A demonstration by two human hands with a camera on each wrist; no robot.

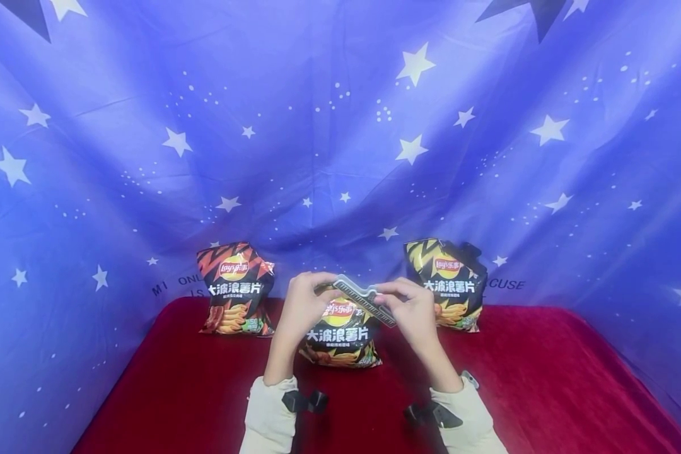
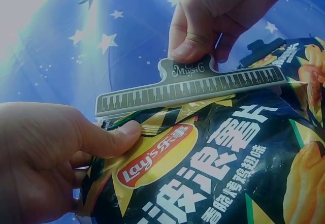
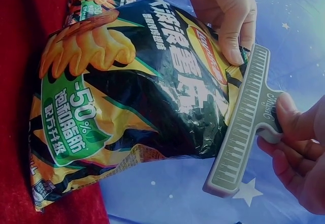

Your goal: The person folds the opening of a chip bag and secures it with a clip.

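Note:
In the head view a black and yellow Lay's chip bag stands at the middle of the red table. My left hand pinches the bag's upper corner, thumb on the front beside the logo, as the left wrist view shows. A long grey clip with a piano-key pattern and the word "Music" lies along the bag's top edge. By its raised tab the clip is pinched between the thumb and fingers of my right hand. The clip's long bar overlaps the bag's top in both wrist views.
A red and black chip bag stands at the back left. At the back right is another yellow and black chip bag, with a black clip at its top. A blue star-printed cloth hangs behind the red-covered table.

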